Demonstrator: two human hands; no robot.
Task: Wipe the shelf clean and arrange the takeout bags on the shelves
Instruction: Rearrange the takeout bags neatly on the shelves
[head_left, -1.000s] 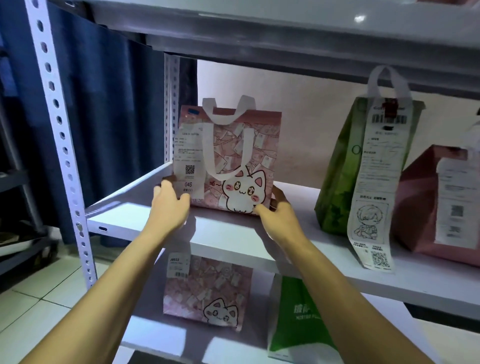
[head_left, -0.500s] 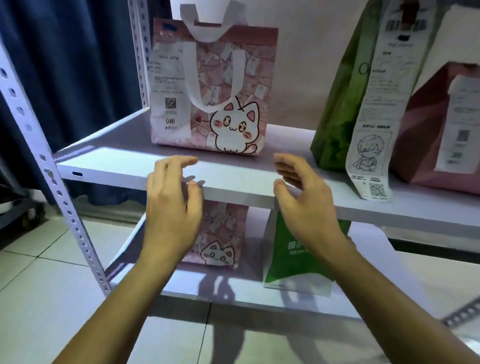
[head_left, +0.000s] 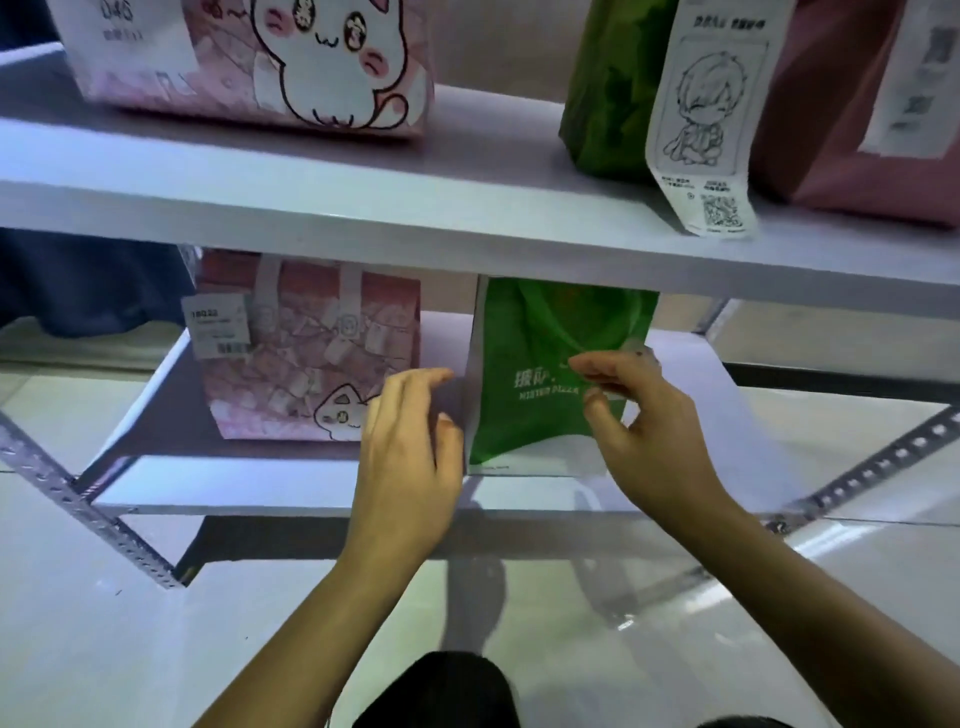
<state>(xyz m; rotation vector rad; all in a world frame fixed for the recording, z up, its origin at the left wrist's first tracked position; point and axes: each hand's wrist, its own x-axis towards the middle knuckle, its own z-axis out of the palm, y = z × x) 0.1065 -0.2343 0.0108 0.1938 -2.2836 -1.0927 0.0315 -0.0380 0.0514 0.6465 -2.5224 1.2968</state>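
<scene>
Both hands have dropped from the upper shelf (head_left: 363, 208) to the green bag (head_left: 540, 374) below; left hand (head_left: 410, 457) and right hand (head_left: 649, 436) flank it, fingers loose, holding nothing

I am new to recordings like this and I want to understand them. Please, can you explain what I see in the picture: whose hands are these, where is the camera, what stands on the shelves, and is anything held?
There is no machine here. A person wears one camera on the head, so you look forward and down at their own two bare arms.

In front is a metal rack. On the upper shelf stand a pink cat bag, a dark green bag with a long receipt, and a plain pink bag. On the lower shelf stand a second pink cat bag and a bright green bag.

The left hand and right hand reach toward the bright green bag, one at each side. The fingers are loosely bent. Neither hand grips anything yet.
</scene>
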